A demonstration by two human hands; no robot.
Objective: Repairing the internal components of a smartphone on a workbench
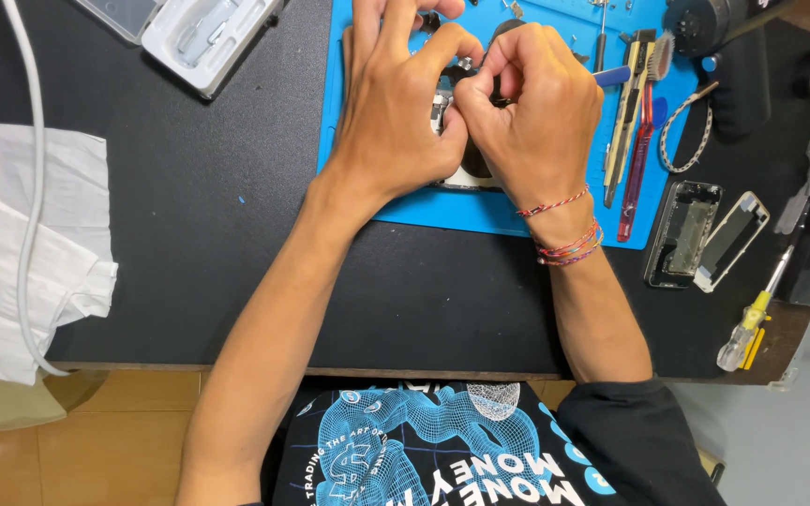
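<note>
Both hands meet over the bright blue rubber work mat (405,211). Left hand (396,112) pins the opened dark phone (466,173), long axis toward the person; right hand (527,108) pinches a small tool over it.

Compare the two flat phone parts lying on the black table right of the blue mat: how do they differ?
The dark phone part is larger with a dark, glossy middle; the pale phone part is slimmer with a whitish frame. The dark one lies nearer the blue mat, the pale one farther right, more tilted. Both lie flat, untouched by either hand.
</note>
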